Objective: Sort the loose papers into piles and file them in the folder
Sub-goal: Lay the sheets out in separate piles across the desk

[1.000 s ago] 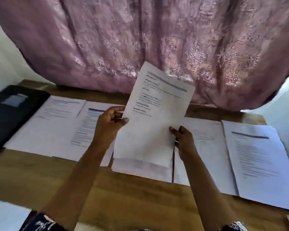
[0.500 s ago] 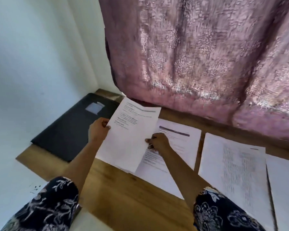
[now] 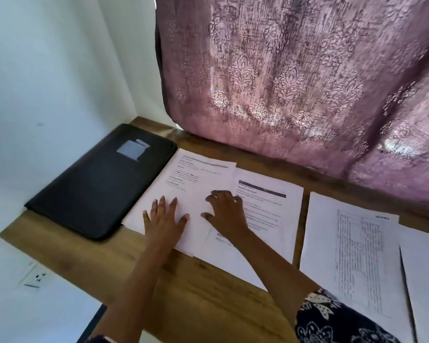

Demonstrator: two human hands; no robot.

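A closed black folder (image 3: 102, 184) lies at the table's left end. Right beside it sits a white sheet with a grey header bar (image 3: 196, 179), flat on the leftmost pile. My left hand (image 3: 165, 219) presses on its lower part with fingers spread. My right hand (image 3: 224, 211) rests on the sheet's right edge, fingers bent with the tips down. Partly under that edge lies a sheet with a dark header (image 3: 265, 209). Further right is a sheet with a printed table (image 3: 357, 256), and another white sheet (image 3: 426, 268) at the frame's edge.
The wooden table (image 3: 196, 293) stands against a white wall on the left, where a wall socket (image 3: 36, 277) sits below the table edge. A mauve patterned curtain (image 3: 295, 82) hangs over the table's back edge.
Both hands carried the grey-header sheet leftward from mid-air and laid it flat on the pile beside the folder. They let go and now rest on top of it.
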